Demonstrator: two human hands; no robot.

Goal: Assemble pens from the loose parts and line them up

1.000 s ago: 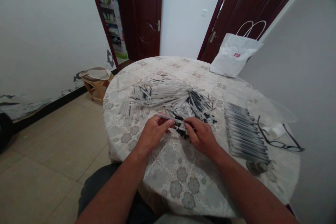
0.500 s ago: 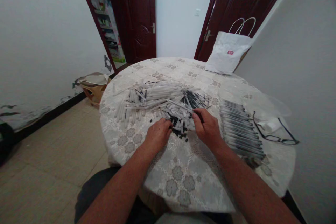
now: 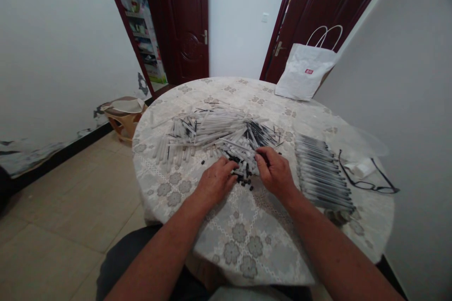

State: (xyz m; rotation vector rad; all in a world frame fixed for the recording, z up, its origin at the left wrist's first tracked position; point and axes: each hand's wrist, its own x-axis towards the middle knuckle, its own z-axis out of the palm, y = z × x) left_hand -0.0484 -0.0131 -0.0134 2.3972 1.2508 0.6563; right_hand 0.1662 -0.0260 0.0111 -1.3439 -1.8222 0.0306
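My right hand (image 3: pixel 274 169) pinches the near end of a pale pen barrel (image 3: pixel 237 144), which points up and left over the pile. My left hand (image 3: pixel 216 181) is at the near left edge of the small black plugs (image 3: pixel 244 181), its thumb and fingers curled together; whatever lies between them is too small to make out. Between the hands are short clear-white pen pieces (image 3: pixel 250 165). Beyond them spreads a heap of whitish pen barrels (image 3: pixel 221 124), with thin dark rods (image 3: pixel 260 134) to its right.
To the right lies a neat row of pens with dark tips (image 3: pixel 323 174). Black-framed glasses (image 3: pixel 367 185) rest beside it, near clear plastic wrapping (image 3: pixel 370 143). A white paper bag (image 3: pixel 305 73) stands at the back right of the round, cloth-covered table (image 3: pixel 243 244).
My left hand has shifted slightly right, its fingers now above the black plugs. My right hand has moved a little left with the barrel.
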